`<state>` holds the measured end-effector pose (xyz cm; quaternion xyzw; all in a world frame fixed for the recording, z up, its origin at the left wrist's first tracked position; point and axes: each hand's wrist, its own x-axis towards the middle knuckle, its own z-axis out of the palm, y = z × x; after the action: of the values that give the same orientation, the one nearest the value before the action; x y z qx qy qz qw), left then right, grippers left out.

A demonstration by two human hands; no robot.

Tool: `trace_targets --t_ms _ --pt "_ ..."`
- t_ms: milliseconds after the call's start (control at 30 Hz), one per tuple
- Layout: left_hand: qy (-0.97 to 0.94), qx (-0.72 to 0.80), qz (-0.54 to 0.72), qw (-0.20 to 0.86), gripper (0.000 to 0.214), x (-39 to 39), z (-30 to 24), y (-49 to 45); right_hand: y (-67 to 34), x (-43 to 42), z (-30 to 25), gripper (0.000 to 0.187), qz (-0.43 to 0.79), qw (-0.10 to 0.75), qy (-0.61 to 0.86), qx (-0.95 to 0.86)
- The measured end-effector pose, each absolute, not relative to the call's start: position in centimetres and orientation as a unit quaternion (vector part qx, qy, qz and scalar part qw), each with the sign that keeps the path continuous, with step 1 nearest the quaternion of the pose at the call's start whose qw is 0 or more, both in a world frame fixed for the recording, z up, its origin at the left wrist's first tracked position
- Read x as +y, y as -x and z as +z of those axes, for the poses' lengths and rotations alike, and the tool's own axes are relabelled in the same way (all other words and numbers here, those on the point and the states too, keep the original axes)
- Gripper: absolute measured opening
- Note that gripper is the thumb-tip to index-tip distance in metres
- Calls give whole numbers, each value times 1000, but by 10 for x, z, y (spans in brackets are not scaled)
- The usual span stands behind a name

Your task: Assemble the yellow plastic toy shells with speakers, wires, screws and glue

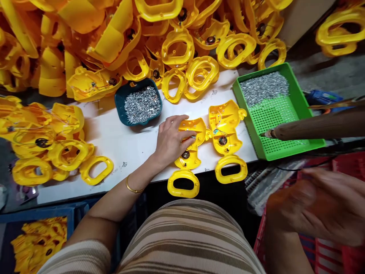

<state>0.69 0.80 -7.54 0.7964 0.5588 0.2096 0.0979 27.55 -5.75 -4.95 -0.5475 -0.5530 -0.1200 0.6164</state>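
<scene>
Through the head camera, nearest, I see the right hand [316,209] blurred, fingers curled — I can't tell around what. The left hand [171,140] lies over a yellow shell [199,128] on the table [134,146]; whether it pinches, I can't tell. Beyond — green tray [276,110], dark bowl [121,108], heaped yellow parts [81,16].

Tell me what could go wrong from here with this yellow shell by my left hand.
Your left hand is at thin wires inside the yellow shell, so one might snag. The shell's handle juts past the white tabletop's edge, so a bump could tip it off. The green basket of small metal pieces sits close to the neighbouring shell; a knock might spill some.
</scene>
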Motion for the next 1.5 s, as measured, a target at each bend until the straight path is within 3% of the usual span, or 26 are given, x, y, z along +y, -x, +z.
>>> trace_targets --t_ms 67,167,267,433,533,667,933,1500 --pt "-796 553 225 96 13 7 -77 -6 -276 -46 -41 34 -177 705 492 -479" --pt "-800 539 246 96 15 4 -79 -6 -274 -25 -26 46 -24 679 506 -531" --pt "-797 539 253 99 20 0 -80 -5 -281 -6 -17 37 130 607 522 -585" --pt "-804 533 242 106 19 -3 -83 -3 -308 9 -10 28 178 543 534 -624" --pt "-802 541 229 108 19 -4 -82 -3 -321 12 -4 20 192 576 513 -607" --pt "-799 562 177 122 27 -6 -80 -4 -331 16 -2 25 271 633 436 -580" --pt "-794 571 162 135 29 -9 -79 -5 -328 40 -23 19 118 760 436 -467" --pt "-797 565 168 133 33 -10 -79 -4 -341 68 -44 24 103 753 452 -467"
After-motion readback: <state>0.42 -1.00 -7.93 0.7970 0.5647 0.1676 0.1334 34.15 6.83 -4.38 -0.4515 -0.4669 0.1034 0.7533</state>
